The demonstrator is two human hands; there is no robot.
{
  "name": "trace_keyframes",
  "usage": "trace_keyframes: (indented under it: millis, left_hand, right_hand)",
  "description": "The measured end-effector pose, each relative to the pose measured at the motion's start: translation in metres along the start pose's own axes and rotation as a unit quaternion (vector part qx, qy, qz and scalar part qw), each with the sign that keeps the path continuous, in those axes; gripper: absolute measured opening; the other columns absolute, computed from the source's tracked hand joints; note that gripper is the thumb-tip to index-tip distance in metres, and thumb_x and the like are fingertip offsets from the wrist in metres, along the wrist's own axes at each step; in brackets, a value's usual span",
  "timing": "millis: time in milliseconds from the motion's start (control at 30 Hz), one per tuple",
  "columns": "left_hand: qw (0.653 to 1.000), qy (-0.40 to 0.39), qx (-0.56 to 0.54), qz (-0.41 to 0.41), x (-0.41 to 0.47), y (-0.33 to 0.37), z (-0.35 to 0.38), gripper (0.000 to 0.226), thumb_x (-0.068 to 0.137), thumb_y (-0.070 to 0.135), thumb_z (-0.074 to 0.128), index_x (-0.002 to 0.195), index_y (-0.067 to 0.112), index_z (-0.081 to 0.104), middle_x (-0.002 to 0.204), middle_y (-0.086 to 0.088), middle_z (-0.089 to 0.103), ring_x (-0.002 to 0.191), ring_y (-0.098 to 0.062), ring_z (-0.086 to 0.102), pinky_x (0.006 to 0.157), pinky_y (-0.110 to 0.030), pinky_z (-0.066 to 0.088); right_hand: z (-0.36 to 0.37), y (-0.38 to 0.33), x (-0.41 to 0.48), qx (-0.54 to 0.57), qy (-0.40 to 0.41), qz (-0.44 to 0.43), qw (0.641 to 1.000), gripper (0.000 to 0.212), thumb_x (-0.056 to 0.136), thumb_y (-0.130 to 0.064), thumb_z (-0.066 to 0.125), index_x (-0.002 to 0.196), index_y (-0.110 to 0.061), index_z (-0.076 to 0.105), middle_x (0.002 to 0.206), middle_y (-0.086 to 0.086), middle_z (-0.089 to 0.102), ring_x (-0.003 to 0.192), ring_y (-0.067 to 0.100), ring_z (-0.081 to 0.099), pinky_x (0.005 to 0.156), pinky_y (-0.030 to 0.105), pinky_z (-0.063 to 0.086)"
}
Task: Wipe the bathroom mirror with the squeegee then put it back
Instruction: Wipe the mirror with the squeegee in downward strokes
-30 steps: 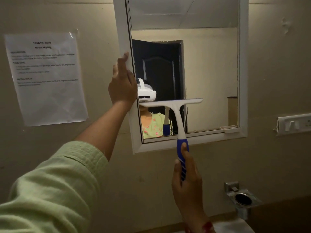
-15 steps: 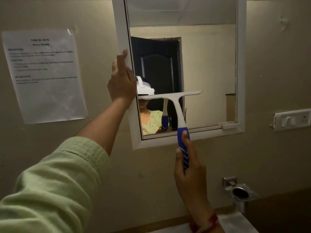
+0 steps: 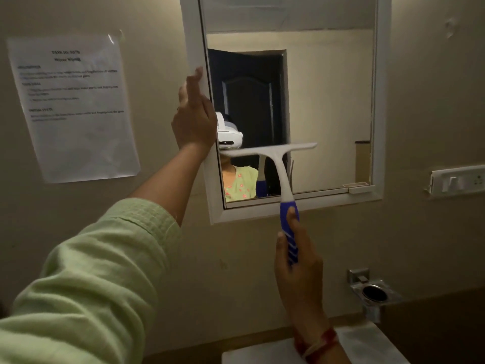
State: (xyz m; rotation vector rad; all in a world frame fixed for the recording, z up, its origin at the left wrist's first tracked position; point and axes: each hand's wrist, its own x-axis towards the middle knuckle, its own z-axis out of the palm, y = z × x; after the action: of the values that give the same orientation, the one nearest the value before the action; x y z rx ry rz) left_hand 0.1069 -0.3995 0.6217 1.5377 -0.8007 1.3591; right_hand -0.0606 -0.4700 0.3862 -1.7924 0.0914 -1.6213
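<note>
A white-framed mirror [image 3: 328,106] hangs on the beige wall. A squeegee [image 3: 278,164] with a white blade bar and a blue handle lies against the lower left part of the glass, its blade roughly level. My right hand [image 3: 296,269] grips the blue handle from below, thumb up along it. My left hand [image 3: 194,119] rests on the mirror's left frame, fingers straight and pointing up. The glass reflects a dark door and a person wearing a white headset.
A printed paper sheet [image 3: 73,109] is taped to the wall at the left. A switch plate [image 3: 456,179] sits at the right. Below it a metal ring holder [image 3: 374,292] juts from the wall. A white basin edge [image 3: 354,345] shows at the bottom.
The squeegee has stayed at about the same spot on the lower glass, shifting only slightly. My left hand stays on the frame. The view has drifted a little.
</note>
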Motion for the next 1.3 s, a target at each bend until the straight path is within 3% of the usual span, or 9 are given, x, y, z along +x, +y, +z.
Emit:
trace_keyframes:
  millis: [167,267,400,567,700,900,1133,1200,1300]
  left_hand:
    - [1.0,-0.008,-0.002,0.005,0.0,0.001,-0.002,0.04,0.096,0.017,0.032,0.136,0.014,0.04,0.129,-0.013,0.054,0.057,-0.01,0.049,0.05,-0.008,0.029]
    - [1.0,-0.011,-0.002,0.004,-0.001,0.001,-0.001,0.041,0.096,0.017,0.032,0.135,0.015,0.04,0.126,-0.013,0.054,0.057,-0.011,0.048,0.049,-0.011,0.029]
    - [1.0,-0.008,-0.002,-0.001,-0.001,0.001,-0.001,0.041,0.096,0.018,0.029,0.136,0.017,0.04,0.127,-0.013,0.054,0.053,-0.008,0.045,0.048,-0.009,0.025]
    - [1.0,-0.005,0.007,-0.002,0.001,0.0,0.0,0.041,0.096,0.016,0.03,0.136,0.018,0.039,0.128,-0.012,0.053,0.056,-0.008,0.047,0.048,-0.01,0.027]
    - [1.0,-0.003,0.011,-0.004,-0.001,0.003,0.0,0.04,0.096,0.017,0.03,0.135,0.017,0.039,0.127,-0.011,0.053,0.058,-0.008,0.047,0.049,-0.008,0.024]
    - [1.0,0.003,0.014,-0.008,-0.001,0.002,0.001,0.042,0.095,0.018,0.029,0.136,0.018,0.039,0.128,-0.011,0.053,0.057,-0.008,0.045,0.049,-0.005,0.02]
    - [1.0,0.004,0.011,-0.001,-0.001,0.002,0.002,0.041,0.096,0.018,0.028,0.135,0.015,0.039,0.128,-0.011,0.052,0.06,-0.012,0.051,0.052,-0.014,0.034]
    - [1.0,0.003,0.016,0.001,-0.001,0.003,0.002,0.041,0.096,0.017,0.029,0.135,0.014,0.039,0.128,-0.009,0.052,0.063,-0.01,0.05,0.052,-0.008,0.029]
    - [1.0,0.007,0.024,-0.005,-0.001,0.004,0.0,0.043,0.094,0.016,0.029,0.136,0.016,0.039,0.128,-0.008,0.052,0.063,-0.008,0.047,0.052,-0.009,0.028]
  right_hand:
    - [0.001,0.028,-0.045,-0.01,-0.003,0.008,1.0,0.065,0.085,-0.01,0.056,0.133,-0.042,0.028,0.087,-0.01,0.054,0.066,0.008,0.055,0.053,0.017,0.051]
    - [-0.003,0.025,-0.04,0.004,-0.004,0.016,1.0,0.054,0.086,-0.028,0.05,0.134,-0.041,0.029,0.087,-0.01,0.055,0.068,0.005,0.055,0.054,0.012,0.048]
    - [-0.005,0.014,-0.01,0.008,0.001,0.002,1.0,0.049,0.087,-0.041,0.042,0.134,-0.041,0.031,0.098,0.0,0.058,0.071,0.009,0.057,0.058,0.02,0.053]
    - [-0.003,0.018,-0.026,-0.007,0.002,0.017,1.0,0.048,0.087,-0.039,0.043,0.133,-0.04,0.031,0.092,-0.009,0.056,0.069,0.009,0.057,0.054,0.021,0.053]
    - [-0.006,0.029,-0.052,-0.015,-0.012,0.019,1.0,0.056,0.086,-0.01,0.057,0.133,-0.032,0.036,0.087,-0.009,0.056,0.068,0.006,0.055,0.051,0.017,0.05]
    - [-0.008,0.007,-0.016,0.004,0.008,0.011,1.0,0.05,0.087,-0.046,0.04,0.135,-0.036,0.035,0.094,-0.006,0.057,0.065,0.008,0.057,0.053,0.02,0.052]
    - [-0.011,0.023,-0.058,-0.02,-0.015,0.038,0.999,0.052,0.087,-0.016,0.053,0.134,-0.029,0.037,0.089,-0.015,0.055,0.067,0.011,0.055,0.05,0.026,0.053]
    - [-0.01,0.022,-0.065,-0.007,-0.018,0.049,0.999,0.048,0.086,-0.021,0.051,0.132,-0.029,0.038,0.091,-0.014,0.056,0.068,0.011,0.057,0.051,0.032,0.055]
    - [-0.007,0.012,-0.046,0.008,-0.002,0.046,0.999,0.045,0.088,-0.037,0.045,0.132,-0.035,0.038,0.093,-0.004,0.059,0.067,0.008,0.058,0.056,0.022,0.054]
